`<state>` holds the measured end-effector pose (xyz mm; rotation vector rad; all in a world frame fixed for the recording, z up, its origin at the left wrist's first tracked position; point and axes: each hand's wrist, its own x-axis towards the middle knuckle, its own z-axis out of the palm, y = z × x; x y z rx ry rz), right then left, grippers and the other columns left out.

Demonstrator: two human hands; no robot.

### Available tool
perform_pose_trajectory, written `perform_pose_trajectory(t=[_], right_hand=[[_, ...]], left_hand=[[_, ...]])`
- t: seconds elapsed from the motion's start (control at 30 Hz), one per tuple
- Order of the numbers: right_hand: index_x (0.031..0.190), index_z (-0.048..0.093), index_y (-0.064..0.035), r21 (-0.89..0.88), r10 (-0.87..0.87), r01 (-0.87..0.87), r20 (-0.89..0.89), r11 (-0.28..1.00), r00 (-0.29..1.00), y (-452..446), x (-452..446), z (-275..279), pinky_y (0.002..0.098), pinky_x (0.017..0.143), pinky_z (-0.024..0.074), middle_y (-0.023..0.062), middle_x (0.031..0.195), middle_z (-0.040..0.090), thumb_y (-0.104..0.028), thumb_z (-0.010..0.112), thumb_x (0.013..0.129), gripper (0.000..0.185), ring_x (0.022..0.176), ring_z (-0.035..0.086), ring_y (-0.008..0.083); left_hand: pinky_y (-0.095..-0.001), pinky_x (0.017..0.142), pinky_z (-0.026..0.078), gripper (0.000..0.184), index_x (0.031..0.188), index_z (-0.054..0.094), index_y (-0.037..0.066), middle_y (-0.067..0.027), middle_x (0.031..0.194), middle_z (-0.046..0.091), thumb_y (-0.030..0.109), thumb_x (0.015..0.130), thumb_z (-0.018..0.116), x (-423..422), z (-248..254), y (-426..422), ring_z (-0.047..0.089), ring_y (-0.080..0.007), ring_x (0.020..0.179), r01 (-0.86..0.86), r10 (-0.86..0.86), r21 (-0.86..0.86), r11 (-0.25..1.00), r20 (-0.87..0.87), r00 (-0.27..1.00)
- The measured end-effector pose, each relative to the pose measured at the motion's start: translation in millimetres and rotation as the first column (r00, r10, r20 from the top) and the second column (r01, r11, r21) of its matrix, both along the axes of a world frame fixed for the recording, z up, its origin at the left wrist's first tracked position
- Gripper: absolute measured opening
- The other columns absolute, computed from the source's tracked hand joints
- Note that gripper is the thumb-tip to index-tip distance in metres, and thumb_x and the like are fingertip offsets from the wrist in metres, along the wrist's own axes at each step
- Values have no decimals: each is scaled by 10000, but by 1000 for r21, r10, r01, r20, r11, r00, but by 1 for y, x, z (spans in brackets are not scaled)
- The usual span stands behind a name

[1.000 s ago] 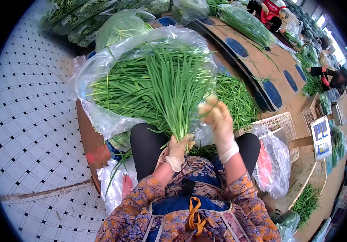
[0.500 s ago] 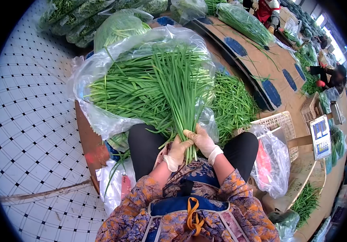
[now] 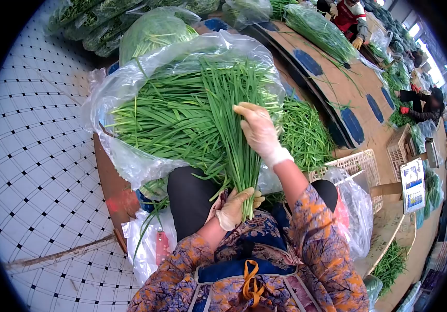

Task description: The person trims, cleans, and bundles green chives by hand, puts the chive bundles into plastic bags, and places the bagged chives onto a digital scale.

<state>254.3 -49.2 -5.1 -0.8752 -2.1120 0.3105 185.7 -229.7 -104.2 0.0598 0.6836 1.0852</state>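
A bunch of green garlic chives (image 3: 236, 135) stands in front of me, its leaves fanning out at the top. My left hand (image 3: 235, 207), in a pale thin glove, is closed around the stem ends near my lap. Higher up, my gloved right hand (image 3: 260, 132) rests at the bunch's right side. Its fingers are bent but apart, with the fingertips against the leaves. Behind the bunch, a large clear plastic bag (image 3: 106, 122) lies spread wide, with many loose garlic chives (image 3: 169, 114) heaped in it.
More cut greens (image 3: 304, 130) lie right of the bag. A cream plastic crate (image 3: 371, 166) and a scale display (image 3: 413, 186) stand farther right. Filled bags (image 3: 317, 31) line the long table (image 3: 332, 88). Other people work at the far right. A white plastic bag (image 3: 140, 234) sits at my left.
My right hand has left the stem ends and moved up along the bunch to its leaves. My left hand keeps hold of the stems, slightly lower.
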Motion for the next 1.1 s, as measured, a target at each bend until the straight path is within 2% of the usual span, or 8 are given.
perform_pose_trajectory(t=[0.2, 0.53, 0.63, 0.7, 0.83, 0.9, 1.03, 1.1], right_hand=[[1114, 584, -174, -71, -52, 125, 633, 990, 773, 45, -54, -10, 387, 906, 398, 129, 1013, 598, -39, 502, 767, 381, 1021, 540, 303], [828, 613, -113, 278, 14, -81, 234, 957, 972, 37, 7, 42, 390, 869, 428, 82, 989, 604, -69, 632, 703, 134, 1018, 542, 280], [895, 576, -81, -118, 124, -127, -37, 985, 992, 6, 28, 58, 357, 837, 462, 110, 1043, 593, -35, 591, 765, 139, 998, 564, 243], [949, 532, -72, -686, 37, -505, -574, 524, 818, -30, 28, 68, 328, 775, 492, 116, 1053, 590, -88, 562, 830, 123, 1014, 554, 204], [1008, 491, -54, -795, 138, -566, -549, 217, 824, -106, 36, 31, 290, 763, 467, 64, 907, 572, -151, 472, 911, 138, 830, 564, 152], [977, 510, -67, -750, 366, -397, -220, 530, 904, -141, 26, 33, 251, 484, 462, 34, 739, 552, -119, 426, 915, 117, 555, 561, 114], [997, 522, -60, -618, 466, -543, -302, 568, 832, -166, 37, 42, 295, 613, 453, 59, 759, 518, -105, 479, 889, 124, 639, 544, 186], [1009, 527, -45, -836, 220, -524, -487, 164, 845, -153, 60, 86, 243, 507, 414, 11, 705, 497, -106, 479, 890, 142, 516, 488, 108]], left_hand=[[-268, 614, 517, 283, 1141, 508, 69, -107, 993, 633, 208, 895, 531, -2, 3, -2, 636, -180, 786, 7, -7, 9, 1000, -102, 995], [-264, 586, 477, 358, 1144, 521, 79, -101, 990, 629, 347, 929, 420, 1, -1, -1, 603, -150, 728, -6, 6, -1, 1000, 1, 1000], [-269, 612, 483, 364, 1162, 513, 72, -109, 982, 629, 339, 930, 428, 1, -1, 2, 605, -154, 735, 16, -15, 18, 1000, -59, 998], [-269, 626, 489, 357, 1157, 519, 71, -105, 957, 635, 333, 930, 434, 1, 5, 3, 607, -155, 722, 42, -45, -21, 999, -178, 983], [-275, 602, 495, 383, 1174, 478, 83, -76, 1011, 572, 360, 909, 478, 7, 7, 2, 569, -129, 782, -119, 123, 53, 991, -83, 989], [-272, 541, 478, 336, 1081, 517, 84, -46, 852, 570, 355, 883, 535, 8, 16, 1, 543, -129, 661, -194, 197, -81, 978, 38, 980], [-286, 491, 474, 354, 1025, 557, 76, -73, 748, 629, 388, 859, 572, 1, 3, 1, 569, -137, 588, -28, -2, -92, 995, -312, 950], [-251, 464, 445, 369, 999, 573, 81, -53, 741, 624, 425, 876, 529, 4, 12, 4, 550, -122, 550, -138, 135, -8, 990, -161, 978]])
